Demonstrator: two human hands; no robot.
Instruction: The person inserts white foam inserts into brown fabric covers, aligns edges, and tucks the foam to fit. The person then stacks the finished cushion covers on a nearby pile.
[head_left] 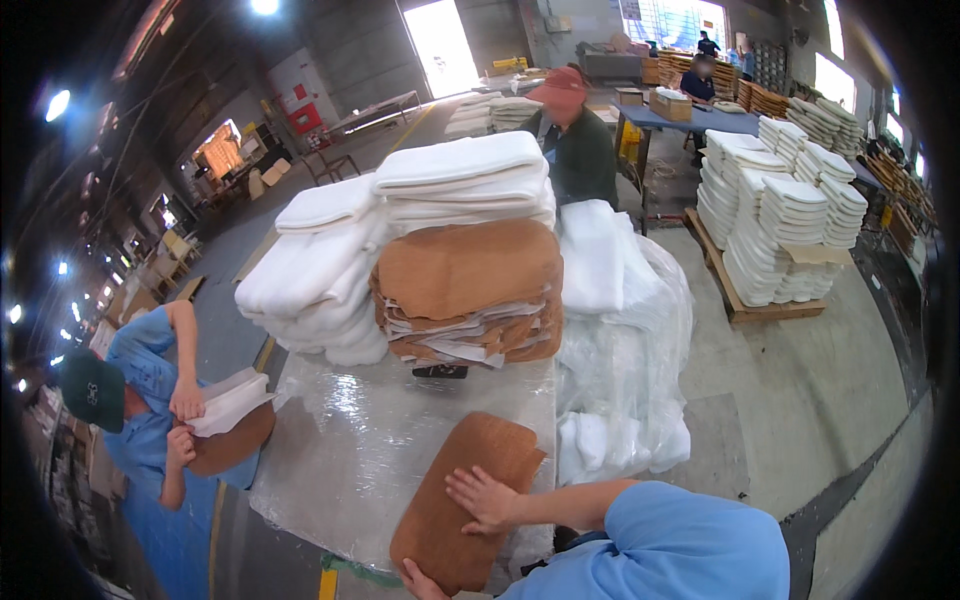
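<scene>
A brown sheet [460,500] with rounded corners lies at a slant on the near part of the plastic-covered table [320,450]. My right hand [485,500] rests flat on it, fingers spread. At the sheet's lower left edge my left hand [424,582] grips the border; the frame's lower edge cuts off part of that hand. Beyond the sheet stands a pile of similar brown sheets [470,270], with pale layers showing between them. Thick white pads [460,165] are stacked behind that pile, and more white pads [310,270] are heaped to its left.
On the left, a co-worker in blue [150,350] pulls a white layer [230,400] on a brown piece. Another person [580,150] in a red cap is behind the pads. Plastic-wrapped white pads [620,340] border the table's right side. A pallet [775,312] holds more stacks.
</scene>
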